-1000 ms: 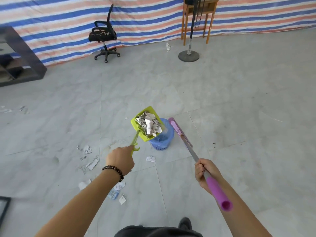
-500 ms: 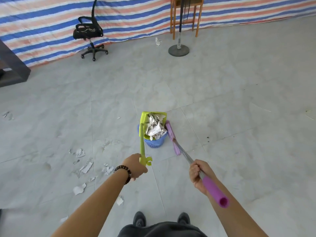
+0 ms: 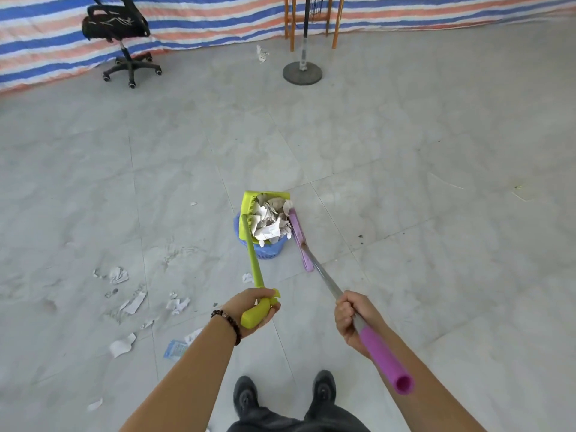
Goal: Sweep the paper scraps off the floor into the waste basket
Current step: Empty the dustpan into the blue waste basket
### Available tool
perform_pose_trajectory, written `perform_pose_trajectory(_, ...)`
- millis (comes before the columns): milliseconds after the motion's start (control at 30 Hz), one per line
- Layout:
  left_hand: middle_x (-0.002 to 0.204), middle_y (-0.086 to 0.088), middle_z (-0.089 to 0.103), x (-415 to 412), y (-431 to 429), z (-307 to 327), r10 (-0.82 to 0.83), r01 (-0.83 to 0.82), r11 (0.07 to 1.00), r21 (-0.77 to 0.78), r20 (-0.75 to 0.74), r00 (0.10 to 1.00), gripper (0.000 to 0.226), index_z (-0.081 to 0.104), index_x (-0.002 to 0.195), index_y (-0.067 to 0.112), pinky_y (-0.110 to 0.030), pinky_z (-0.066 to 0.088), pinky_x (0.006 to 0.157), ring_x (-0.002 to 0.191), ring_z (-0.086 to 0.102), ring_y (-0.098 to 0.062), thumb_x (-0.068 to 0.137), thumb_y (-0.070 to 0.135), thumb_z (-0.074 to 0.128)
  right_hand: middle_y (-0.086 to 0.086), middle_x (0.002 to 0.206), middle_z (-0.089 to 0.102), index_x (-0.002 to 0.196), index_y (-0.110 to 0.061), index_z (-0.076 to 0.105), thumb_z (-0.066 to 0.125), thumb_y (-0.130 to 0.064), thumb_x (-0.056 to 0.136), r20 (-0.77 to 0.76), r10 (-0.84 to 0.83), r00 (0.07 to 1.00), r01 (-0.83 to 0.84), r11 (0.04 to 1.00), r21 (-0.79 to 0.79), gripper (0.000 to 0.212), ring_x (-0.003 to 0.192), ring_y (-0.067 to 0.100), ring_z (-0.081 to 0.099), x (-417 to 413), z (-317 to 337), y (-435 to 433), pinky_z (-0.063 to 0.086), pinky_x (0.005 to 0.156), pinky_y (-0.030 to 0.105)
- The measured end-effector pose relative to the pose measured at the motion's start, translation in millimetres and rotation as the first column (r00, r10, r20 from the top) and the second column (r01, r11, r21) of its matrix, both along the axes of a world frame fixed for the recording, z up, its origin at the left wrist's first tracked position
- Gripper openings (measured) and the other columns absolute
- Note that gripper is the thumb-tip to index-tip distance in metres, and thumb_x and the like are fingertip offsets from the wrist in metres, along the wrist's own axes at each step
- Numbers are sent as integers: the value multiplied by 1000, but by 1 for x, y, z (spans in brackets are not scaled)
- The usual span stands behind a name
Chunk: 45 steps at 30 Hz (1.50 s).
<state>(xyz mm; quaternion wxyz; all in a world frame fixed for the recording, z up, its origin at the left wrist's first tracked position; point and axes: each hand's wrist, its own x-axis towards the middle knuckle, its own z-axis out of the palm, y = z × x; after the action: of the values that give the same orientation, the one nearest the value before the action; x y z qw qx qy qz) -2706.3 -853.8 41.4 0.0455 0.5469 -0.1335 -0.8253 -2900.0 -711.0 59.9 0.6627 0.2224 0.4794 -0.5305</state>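
My left hand (image 3: 255,310) grips the handle of a lime-green dustpan (image 3: 249,207), which is tipped up over a small blue waste basket (image 3: 268,249) on the floor. Crumpled white paper scraps (image 3: 269,219) fill the pan above the basket's mouth. My right hand (image 3: 350,318) grips a broom by its grey shaft above the purple grip; its purple broom head (image 3: 299,241) stands just right of the basket, touching the pile. More loose scraps (image 3: 134,302) lie scattered on the grey tiles to the left, and a blue wrapper (image 3: 175,350) lies near my left forearm.
A black office chair (image 3: 120,32) stands at the back left before a striped tarp wall. A fan stand with a round base (image 3: 301,73) and wooden table legs (image 3: 291,29) are at the back centre. My shoes (image 3: 246,397) are at the bottom.
The dustpan has swung from left of the basket to over it and tipped up steeply. The broom head has moved in against the paper pile. I have stepped closer.
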Motion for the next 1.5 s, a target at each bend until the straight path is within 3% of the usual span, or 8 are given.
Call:
perform_pose_trajectory(133, 76, -14, 58, -6, -17, 5, -2, 9, 976, -219, 35, 999, 9, 63, 92, -7, -18, 48, 42, 50, 60, -13, 93, 0, 58, -6, 45, 38, 59, -17, 40, 43, -3, 87, -29, 25, 999, -25, 1000, 14, 31, 30, 4, 36, 8, 7, -10, 38, 29, 16)
perform_pose_trajectory(433, 75, -18, 56, 26, -37, -3, -98, 159, 896, -415, 165, 981, 13, 62, 93, -14, -24, 43, 44, 56, 52, -21, 91, -2, 59, -5, 46, 39, 52, -16, 44, 45, -1, 86, -191, 139, 972, -127, 989, 73, 37, 33, 5, 35, 18, 17, -22, 35, 30, 15)
perform_pose_trajectory(667, 82, -19, 55, 29, -37, -24, -242, 371, 835, -406, 334, 911, 9, 55, 91, -6, -27, 46, 42, 53, 55, -23, 87, -6, 63, 1, 52, 43, 64, -12, 46, 45, 0, 77, -413, 365, 835, -304, 930, 207, 18, 40, 9, 35, 24, 13, -24, 33, 37, 18)
perform_pose_trajectory(833, 82, -19, 53, 25, -37, -30, -280, 416, 825, -382, 364, 888, 16, 51, 95, -5, -27, 46, 42, 52, 55, -25, 85, -8, 64, 4, 51, 43, 68, -10, 44, 43, 3, 79, -491, 359, 793, -298, 933, 201, 17, 39, 11, 35, 20, 14, -13, 33, 37, 20)
perform_pose_trajectory(1100, 82, -20, 54, 24, -41, -34, -234, 399, 813, -424, 390, 891, 15, 53, 94, -5, -27, 47, 42, 52, 55, -24, 85, -7, 64, -3, 45, 40, 60, -15, 41, 42, 2, 88, -297, 123, 947, -99, 991, 95, 33, 31, 6, 34, 10, 13, 1, 31, 30, 16)
perform_pose_trajectory(1333, 87, -22, 56, 25, -42, -38, -264, 450, 785, -425, 428, 864, 14, 52, 93, -5, -29, 49, 42, 54, 57, -25, 86, -7, 64, -7, 44, 38, 58, -17, 40, 45, -3, 87, -29, -50, 998, 50, 999, 1, 33, 29, 4, 37, 22, -5, 2, 35, 29, 15)
perform_pose_trajectory(1433, 87, -22, 57, 27, -40, -42, -284, 474, 784, -400, 449, 847, 14, 54, 95, -7, -28, 49, 40, 55, 58, -25, 85, -7, 64, -7, 43, 40, 55, -16, 44, 79, 2, 54, 196, -225, 954, 254, 958, -137, 40, 29, 4, 43, 24, -16, 12, 40, 28, 17)
perform_pose_trajectory(1500, 87, -22, 58, 27, -36, -45, -277, 453, 800, -393, 428, 860, 13, 56, 95, -9, -26, 48, 40, 56, 58, -25, 85, -7, 65, -6, 43, 42, 52, -14, 46, 86, 8, 29, 306, -260, 916, 331, 920, -210, 51, 29, 5, 45, 24, -22, 19, 42, 29, 18)
